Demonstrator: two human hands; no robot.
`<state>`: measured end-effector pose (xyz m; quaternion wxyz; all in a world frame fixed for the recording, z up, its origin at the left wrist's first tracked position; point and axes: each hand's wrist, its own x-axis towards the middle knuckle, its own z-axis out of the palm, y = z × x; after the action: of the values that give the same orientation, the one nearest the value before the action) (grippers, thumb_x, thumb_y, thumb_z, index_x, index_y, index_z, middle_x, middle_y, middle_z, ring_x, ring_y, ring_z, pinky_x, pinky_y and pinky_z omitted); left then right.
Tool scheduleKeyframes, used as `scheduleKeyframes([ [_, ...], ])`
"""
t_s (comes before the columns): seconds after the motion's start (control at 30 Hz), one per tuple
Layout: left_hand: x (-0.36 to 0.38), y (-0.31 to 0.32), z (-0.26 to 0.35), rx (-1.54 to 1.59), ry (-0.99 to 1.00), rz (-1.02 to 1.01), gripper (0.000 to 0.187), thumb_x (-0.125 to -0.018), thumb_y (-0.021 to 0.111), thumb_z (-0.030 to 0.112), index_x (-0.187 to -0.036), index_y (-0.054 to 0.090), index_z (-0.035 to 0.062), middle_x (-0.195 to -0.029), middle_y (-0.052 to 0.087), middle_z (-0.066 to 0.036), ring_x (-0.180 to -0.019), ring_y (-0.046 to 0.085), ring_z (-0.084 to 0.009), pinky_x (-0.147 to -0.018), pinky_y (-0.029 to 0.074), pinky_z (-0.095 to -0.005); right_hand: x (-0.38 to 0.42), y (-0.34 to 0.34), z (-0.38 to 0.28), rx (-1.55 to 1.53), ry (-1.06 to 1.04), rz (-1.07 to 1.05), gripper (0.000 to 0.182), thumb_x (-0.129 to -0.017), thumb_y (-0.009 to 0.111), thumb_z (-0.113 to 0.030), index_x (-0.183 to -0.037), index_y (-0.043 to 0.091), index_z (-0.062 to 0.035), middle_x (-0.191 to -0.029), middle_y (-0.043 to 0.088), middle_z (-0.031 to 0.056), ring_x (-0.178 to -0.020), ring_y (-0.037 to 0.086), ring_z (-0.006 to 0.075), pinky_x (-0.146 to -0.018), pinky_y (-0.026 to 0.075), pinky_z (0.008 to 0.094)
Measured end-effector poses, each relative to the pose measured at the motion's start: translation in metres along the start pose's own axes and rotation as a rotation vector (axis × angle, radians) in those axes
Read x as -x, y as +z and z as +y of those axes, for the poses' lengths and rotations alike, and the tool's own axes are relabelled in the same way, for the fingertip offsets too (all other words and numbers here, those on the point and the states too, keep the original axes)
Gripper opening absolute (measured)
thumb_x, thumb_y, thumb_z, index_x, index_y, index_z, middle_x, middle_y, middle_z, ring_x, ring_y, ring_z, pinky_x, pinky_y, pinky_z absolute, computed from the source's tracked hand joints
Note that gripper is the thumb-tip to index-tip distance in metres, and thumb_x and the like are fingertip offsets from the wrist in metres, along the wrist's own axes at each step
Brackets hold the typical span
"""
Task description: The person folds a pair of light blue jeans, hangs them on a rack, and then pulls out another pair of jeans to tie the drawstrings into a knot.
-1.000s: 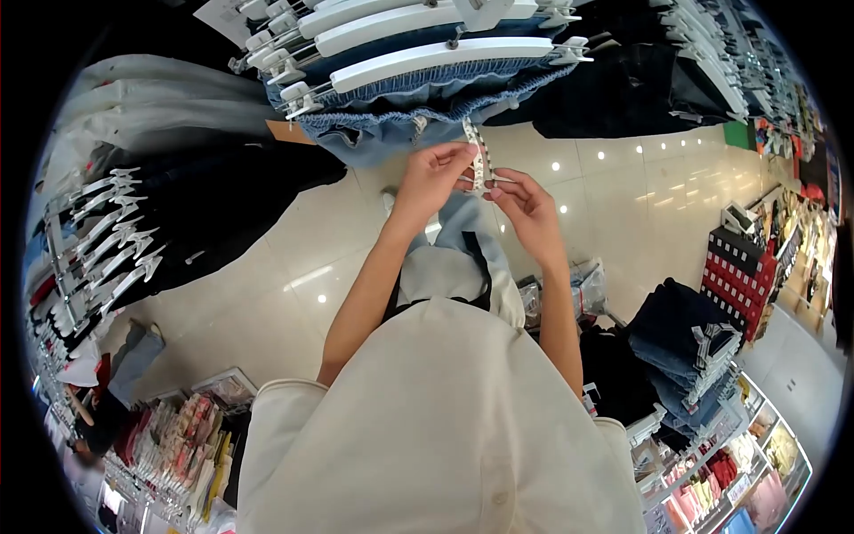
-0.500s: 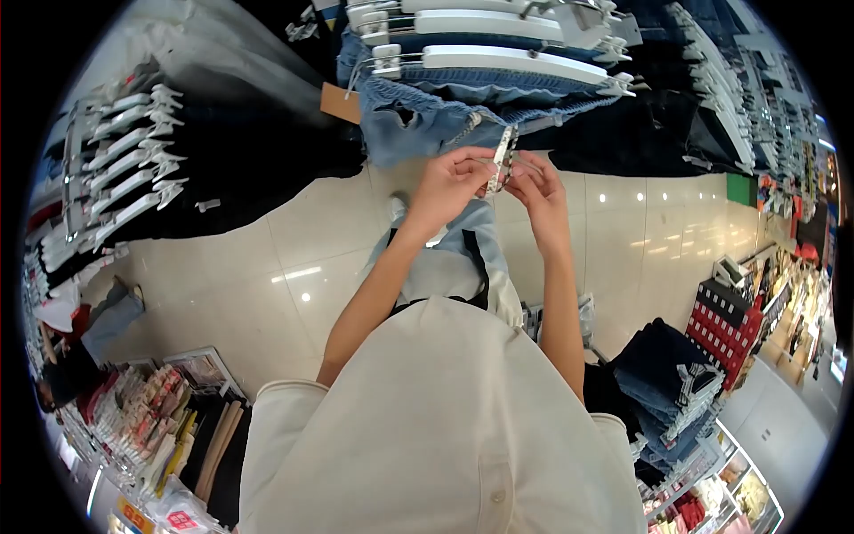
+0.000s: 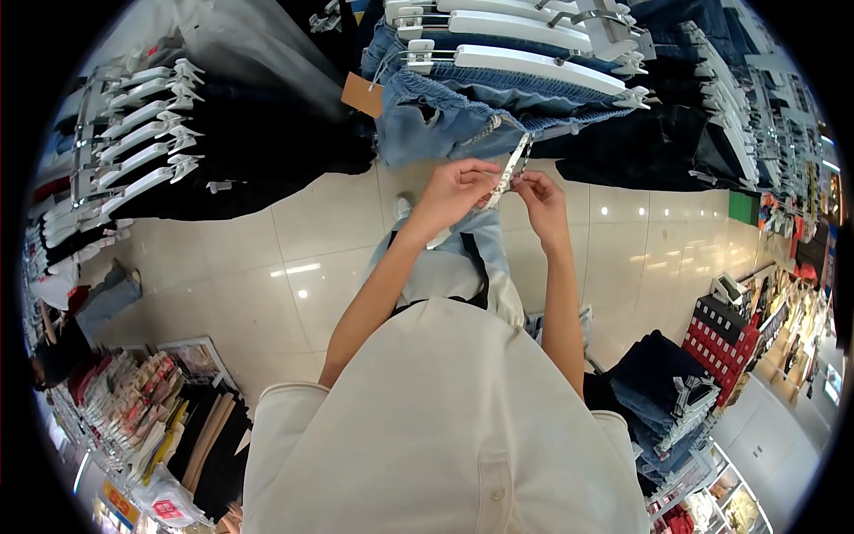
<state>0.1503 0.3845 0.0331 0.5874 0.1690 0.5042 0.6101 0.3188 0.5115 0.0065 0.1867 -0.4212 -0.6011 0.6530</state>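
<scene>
Light-blue denim with an elastic waist (image 3: 427, 133) hangs from a white clip hanger (image 3: 534, 68) on the rack in front of me. A narrow pale patterned strip (image 3: 511, 169) runs down from its waist, between my two hands. My left hand (image 3: 458, 189) is closed in a pinch on the strip from the left. My right hand (image 3: 540, 198) pinches at its right side, fingertips close to the left ones; the exact part it grips is too small to make out. A brown tag (image 3: 362, 94) hangs at the left of the waistband.
Dark garments on white hangers (image 3: 142, 133) hang at the left, and more (image 3: 640, 147) at the right. Folded jeans (image 3: 654, 374) lie at the lower right. Clothing racks (image 3: 133, 400) stand at the lower left, near another person (image 3: 107, 294). Tiled floor (image 3: 329, 231) lies below.
The rack and hanging denim have shifted slightly right in view. My hands remain at the strip, with my right fingers slightly farther from my left ones. The strip's lower end shows more.
</scene>
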Motion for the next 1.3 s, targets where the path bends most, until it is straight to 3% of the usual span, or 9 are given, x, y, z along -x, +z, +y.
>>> scheduleKeyframes([
  [0.3, -0.008, 0.0, -0.008, -0.16, -0.024, -0.012, 0.036, -0.094, 0.071, 0.015, -0.122, 0.063, -0.0066, -0.101, 0.072, -0.009, -0.092, 0.069, -0.012, -0.076, 0.053, -0.0235, 0.017, -0.021, 0.011, 0.001, 0.054, 0.082, 0.011, -0.095, 0.066, -0.005, -0.104, 0.064, 0.0021, -0.094, 0.071, 0.0062, -0.088, 0.066, 0.0115, -0.082, 0.051, 0.0238],
  [0.5, -0.022, -0.026, -0.034, -0.288, -0.007, -0.015, 0.033, -0.092, 0.073, 0.014, -0.117, 0.065, -0.0058, -0.099, 0.072, -0.008, -0.087, 0.067, -0.0095, -0.076, 0.051, -0.0222, 0.023, -0.032, 0.024, -0.008, 0.04, 0.153, 0.011, -0.095, 0.066, -0.005, -0.103, 0.065, 0.0023, -0.091, 0.071, 0.0061, -0.084, 0.066, 0.0118, -0.078, 0.052, 0.0239],
  [0.57, -0.026, -0.04, -0.044, -0.492, 0.102, 0.055, 0.025, -0.092, 0.072, 0.013, -0.11, 0.068, -0.0046, -0.091, 0.072, -0.005, -0.079, 0.064, -0.0074, -0.071, 0.049, -0.0213, 0.02, -0.042, 0.032, 0.069, 0.058, 0.232, 0.011, -0.095, 0.066, -0.007, -0.102, 0.066, 0.002, -0.088, 0.07, 0.0052, -0.079, 0.066, 0.0108, -0.074, 0.051, 0.0232],
  [0.73, -0.027, -0.055, -0.041, -0.518, 0.138, 0.17, 0.018, -0.093, 0.07, 0.013, -0.102, 0.072, -0.0023, -0.08, 0.07, -0.003, -0.071, 0.061, -0.0062, -0.066, 0.048, -0.0219, 0.02, -0.056, 0.033, 0.062, 0.113, 0.286, 0.012, -0.094, 0.067, -0.008, -0.101, 0.067, 0.0015, -0.085, 0.07, 0.0047, -0.077, 0.065, 0.0101, -0.071, 0.05, 0.0222],
  [0.83, -0.031, -0.05, -0.048, -0.62, 0.121, 0.156, 0.021, -0.091, 0.071, 0.015, -0.105, 0.072, -0.0009, -0.081, 0.071, -0.005, -0.07, 0.063, -0.0116, -0.066, 0.05, -0.0269, 0.017, -0.042, 0.036, 0.013, 0.118, 0.219, 0.013, -0.094, 0.067, -0.008, -0.102, 0.067, 0.0019, -0.086, 0.07, 0.0053, -0.079, 0.066, 0.011, -0.072, 0.05, 0.022],
  [1.03, -0.032, -0.027, -0.062, -0.573, -0.024, -0.189, 0.027, -0.094, 0.07, 0.016, -0.113, 0.068, -0.0029, -0.094, 0.073, -0.007, -0.085, 0.066, -0.0102, -0.077, 0.052, -0.0255, 0.015, -0.01, 0.038, -0.052, 0.105, -0.12, 0.018, -0.093, 0.066, -0.002, -0.11, 0.064, 0.0052, -0.1, 0.072, 0.0075, -0.093, 0.068, 0.0127, -0.086, 0.053, 0.0249],
  [1.17, -0.03, -0.025, -0.055, -0.577, 0.038, -0.182, 0.03, -0.094, 0.071, 0.018, -0.116, 0.067, -0.0028, -0.101, 0.073, -0.011, -0.093, 0.069, -0.0152, -0.082, 0.054, -0.0273, 0.016, -0.009, 0.037, -0.013, 0.119, -0.192, 0.022, -0.093, 0.067, -0.003, -0.113, 0.064, 0.0052, -0.101, 0.071, 0.0075, -0.096, 0.067, 0.013, -0.087, 0.053, 0.026],
  [1.23, -0.029, -0.028, -0.055, -0.768, 0.17, 0.048, 0.034, -0.093, 0.071, 0.019, -0.118, 0.067, -0.0025, -0.109, 0.072, -0.013, -0.101, 0.069, -0.0189, -0.086, 0.055, -0.0292, 0.016, -0.01, 0.037, 0.006, 0.032, -0.151, 0.025, -0.093, 0.068, -0.004, -0.116, 0.064, 0.0038, -0.105, 0.071, 0.0073, -0.099, 0.067, 0.0135, -0.087, 0.053, 0.0269],
  [1.3, -0.039, -0.032, -0.05, -0.676, 0.204, 0.145, 0.034, -0.092, 0.072, 0.02, -0.119, 0.067, -0.0021, -0.111, 0.071, -0.013, -0.101, 0.068, -0.0182, -0.087, 0.055, -0.0297, 0.013, -0.013, 0.034, 0.05, 0.038, -0.077, 0.026, -0.093, 0.068, -0.004, -0.117, 0.064, 0.0035, -0.108, 0.071, 0.0077, -0.099, 0.067, 0.0143, -0.088, 0.053, 0.0276],
])
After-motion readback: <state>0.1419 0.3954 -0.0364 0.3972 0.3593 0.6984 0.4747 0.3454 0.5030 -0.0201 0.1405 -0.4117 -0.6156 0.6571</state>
